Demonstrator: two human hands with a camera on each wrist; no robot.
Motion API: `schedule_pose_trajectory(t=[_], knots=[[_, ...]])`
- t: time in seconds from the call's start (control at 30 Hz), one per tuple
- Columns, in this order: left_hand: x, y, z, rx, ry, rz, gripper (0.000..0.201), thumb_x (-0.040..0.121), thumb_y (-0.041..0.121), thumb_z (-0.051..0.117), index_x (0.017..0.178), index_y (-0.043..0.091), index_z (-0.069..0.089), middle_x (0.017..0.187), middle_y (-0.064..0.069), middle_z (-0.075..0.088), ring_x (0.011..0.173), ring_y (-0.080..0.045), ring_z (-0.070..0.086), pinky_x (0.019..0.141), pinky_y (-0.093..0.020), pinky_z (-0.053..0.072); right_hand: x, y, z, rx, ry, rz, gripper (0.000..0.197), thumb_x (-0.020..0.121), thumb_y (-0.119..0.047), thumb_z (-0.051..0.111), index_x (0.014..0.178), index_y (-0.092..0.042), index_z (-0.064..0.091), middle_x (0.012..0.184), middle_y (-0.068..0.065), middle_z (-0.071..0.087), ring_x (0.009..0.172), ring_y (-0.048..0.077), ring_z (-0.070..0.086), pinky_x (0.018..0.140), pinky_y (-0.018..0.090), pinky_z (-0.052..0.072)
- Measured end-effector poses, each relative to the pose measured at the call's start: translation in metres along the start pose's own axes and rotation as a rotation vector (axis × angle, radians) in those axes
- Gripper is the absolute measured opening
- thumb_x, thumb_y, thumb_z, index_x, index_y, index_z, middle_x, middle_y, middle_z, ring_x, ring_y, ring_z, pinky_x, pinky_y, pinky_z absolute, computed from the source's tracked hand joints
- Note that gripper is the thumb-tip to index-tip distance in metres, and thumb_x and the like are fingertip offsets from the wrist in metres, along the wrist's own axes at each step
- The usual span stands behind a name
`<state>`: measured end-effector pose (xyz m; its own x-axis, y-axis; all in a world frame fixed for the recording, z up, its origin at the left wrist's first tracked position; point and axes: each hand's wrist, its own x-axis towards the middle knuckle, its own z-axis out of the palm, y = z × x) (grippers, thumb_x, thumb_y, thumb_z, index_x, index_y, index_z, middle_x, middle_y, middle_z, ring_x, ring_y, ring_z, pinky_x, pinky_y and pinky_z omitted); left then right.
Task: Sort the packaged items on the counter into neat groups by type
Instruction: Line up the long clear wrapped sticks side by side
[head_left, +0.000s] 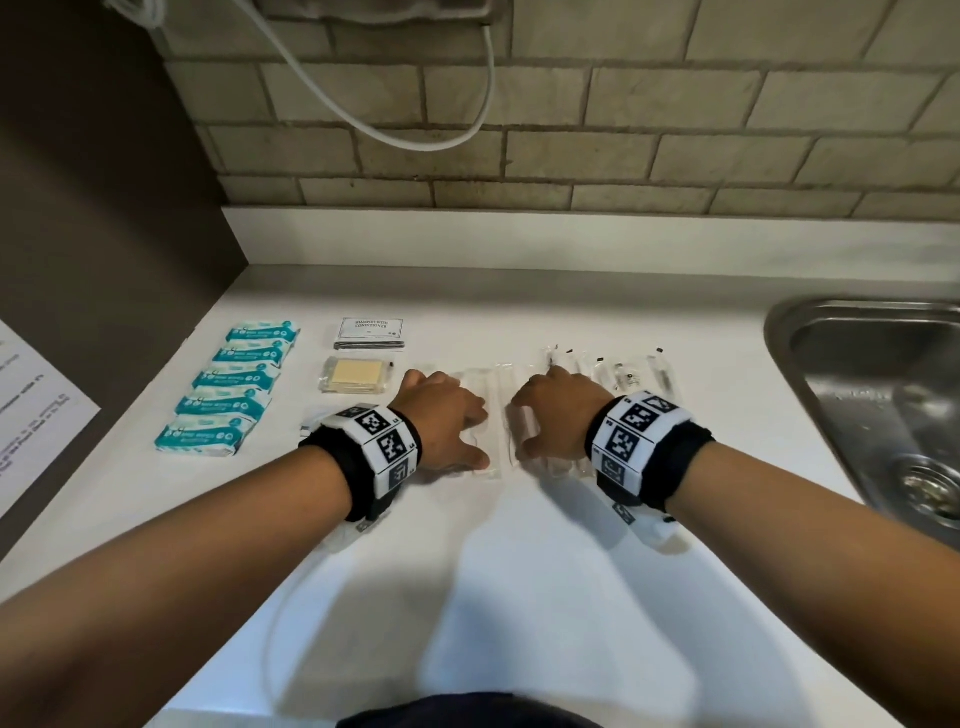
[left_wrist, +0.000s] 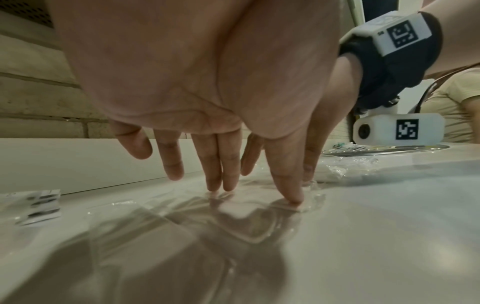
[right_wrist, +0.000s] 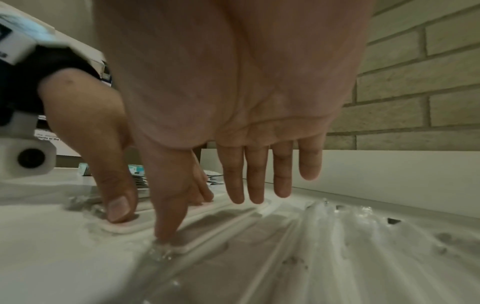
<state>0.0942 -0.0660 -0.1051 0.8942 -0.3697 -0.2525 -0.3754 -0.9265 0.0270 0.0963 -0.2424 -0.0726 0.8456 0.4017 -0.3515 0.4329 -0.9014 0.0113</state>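
Sorting is looking nearly finished: teal tissue packets (head_left: 228, 387) are lining the white table's (head_left: 519, 597) centre-left. Both left hand (head_left: 447, 423) and right hand (head_left: 553, 415), fingers straight, are pressing clear-wrapped white sticks (head_left: 480, 384) at mid-frame into line.

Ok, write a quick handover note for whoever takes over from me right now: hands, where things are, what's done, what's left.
Left hand: open, fingertips pressing on a clear flat packet mid-counter.
Right hand: open, thumb and fingers resting on the neighbouring clear packets.
Done: teal packets in a column at left; shampoo sachets stacked, with the yellow packet just in front of them.
Also lined up: clear packets with black tips on the right, towards the sink.
Left: square up the clear flat packets under the hands into one tidy row.
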Motion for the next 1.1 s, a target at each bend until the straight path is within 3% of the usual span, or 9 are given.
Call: schedule_pose_trajectory(t=[0.17, 0.47, 0.83, 1.1], knots=[[-0.003, 0.002, -0.004, 0.014, -0.023, -0.014, 0.058, 0.076, 0.066, 0.060, 0.119, 0.027, 0.063, 0.132, 0.010, 0.058, 0.130, -0.024, 0.038, 0.100, -0.043, 0.023, 0.001, -0.006, 0.004, -0.019, -0.040, -0.014, 0.027, 0.070, -0.038, 0.067, 0.092, -0.025, 0.072, 0.100, -0.002, 0.065, 0.103, 0.022, 0.054, 0.085, 0.037, 0.052], [-0.008, 0.006, -0.009, -0.004, -0.059, -0.036, 0.057, 0.080, 0.061, 0.061, 0.125, 0.026, 0.061, 0.146, 0.016, 0.046, 0.139, -0.023, 0.029, 0.102, -0.043, 0.018, -0.005, -0.007, 0.007, -0.016, -0.009, -0.076, 0.038, 0.078, -0.041, 0.062, 0.110, -0.022, 0.067, 0.115, 0.001, 0.061, 0.109, 0.022, 0.053, 0.087, 0.034, 0.050], [-0.005, 0.007, -0.012, -0.017, -0.082, -0.041, 0.065, 0.081, 0.060, 0.062, 0.138, 0.030, 0.051, 0.153, 0.016, 0.037, 0.144, -0.022, 0.022, 0.105, -0.042, 0.015, -0.004, -0.005, 0.007, -0.012, -0.026, -0.062, 0.042, 0.077, -0.041, 0.062, 0.113, -0.019, 0.065, 0.116, 0.000, 0.059, 0.109, 0.022, 0.051, 0.086, 0.039, 0.053], [-0.004, 0.006, -0.010, 0.023, -0.075, -0.008, 0.057, 0.077, 0.062, 0.061, 0.120, 0.024, 0.063, 0.138, 0.014, 0.054, 0.130, -0.024, 0.039, 0.097, -0.043, 0.022, -0.002, -0.001, 0.008, -0.008, -0.036, -0.074, 0.047, 0.077, -0.046, 0.060, 0.116, -0.020, 0.065, 0.117, 0.001, 0.060, 0.111, 0.023, 0.050, 0.087, 0.040, 0.052]])
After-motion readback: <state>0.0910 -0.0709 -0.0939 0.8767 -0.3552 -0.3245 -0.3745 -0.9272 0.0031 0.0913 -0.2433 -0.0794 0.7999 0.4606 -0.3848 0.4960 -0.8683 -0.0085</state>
